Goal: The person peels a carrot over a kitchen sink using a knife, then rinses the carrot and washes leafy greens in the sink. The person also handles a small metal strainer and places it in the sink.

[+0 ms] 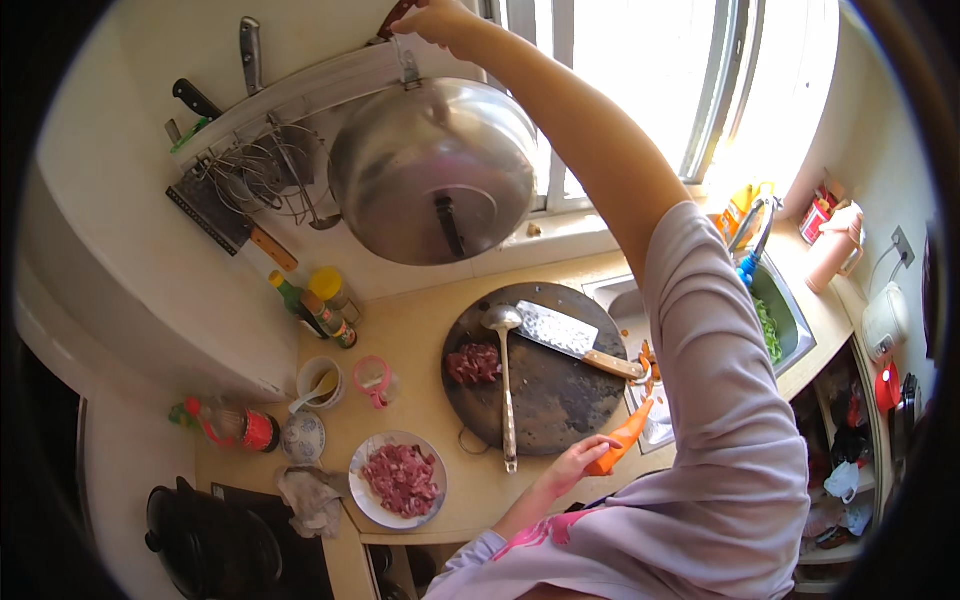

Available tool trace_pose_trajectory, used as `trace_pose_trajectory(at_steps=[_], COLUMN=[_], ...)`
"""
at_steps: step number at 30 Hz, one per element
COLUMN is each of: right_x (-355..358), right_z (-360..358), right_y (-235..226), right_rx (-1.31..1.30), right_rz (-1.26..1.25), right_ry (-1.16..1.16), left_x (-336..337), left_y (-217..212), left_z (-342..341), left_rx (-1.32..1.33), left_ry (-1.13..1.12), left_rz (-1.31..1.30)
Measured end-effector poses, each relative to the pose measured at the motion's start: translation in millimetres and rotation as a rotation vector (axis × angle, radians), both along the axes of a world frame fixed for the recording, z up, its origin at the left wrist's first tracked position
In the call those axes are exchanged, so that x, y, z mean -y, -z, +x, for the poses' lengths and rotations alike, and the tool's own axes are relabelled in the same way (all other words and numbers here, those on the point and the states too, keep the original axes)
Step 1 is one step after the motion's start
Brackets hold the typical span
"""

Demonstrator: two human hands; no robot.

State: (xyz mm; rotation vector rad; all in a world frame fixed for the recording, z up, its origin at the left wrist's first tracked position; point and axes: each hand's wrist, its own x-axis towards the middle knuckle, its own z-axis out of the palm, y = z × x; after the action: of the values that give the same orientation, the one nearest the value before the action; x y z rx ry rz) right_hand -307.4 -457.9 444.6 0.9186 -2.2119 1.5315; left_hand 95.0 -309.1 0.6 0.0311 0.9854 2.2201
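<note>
So the carrot [624,440] is in the left hand [572,466], fingers wrapped round its thick end, just off the chopping board [565,405]'s lower right edge. It runs diagonally, thin end up and right toward the sink [618,294]. Right hand [438,24]'s way up at a brown handle [396,18], cropped by the top edge, so can't tell if it's gripping. Left palm's hidden too.

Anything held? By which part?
Left hand: carrot, by its wide end. Right hand: at a brown handle above the rack; grip can't be told.
</note>
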Motion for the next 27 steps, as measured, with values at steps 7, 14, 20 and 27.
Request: trace_pose_trajectory(at_steps=[7,14,20,27], right_x=[-55.8,-75.0,-92.8,-191.5], right_z=[32.0,65.5,78.1,133.4], right_y=[-6.5,-0.3,14.2,93.6], right_rx=[0.121,0.222,0.312,0.201], right_rz=[0.103,-0.098,-0.019,0.536], right_ry=[-0.105,-0.163,-0.143,-0.529], left_x=[-17.6,-28.8,-29.8,-46.3], left_y=[-4.0,-5.7,-13.1,-20.9], left_z=[5.3,21.8,22.5,11.3], left_rx=[-0.002,0.047,0.0,-0.054], left_ry=[0.052,0.013,-0.055,-0.079], left_rz=[0.003,-0.067,-0.089,-0.102])
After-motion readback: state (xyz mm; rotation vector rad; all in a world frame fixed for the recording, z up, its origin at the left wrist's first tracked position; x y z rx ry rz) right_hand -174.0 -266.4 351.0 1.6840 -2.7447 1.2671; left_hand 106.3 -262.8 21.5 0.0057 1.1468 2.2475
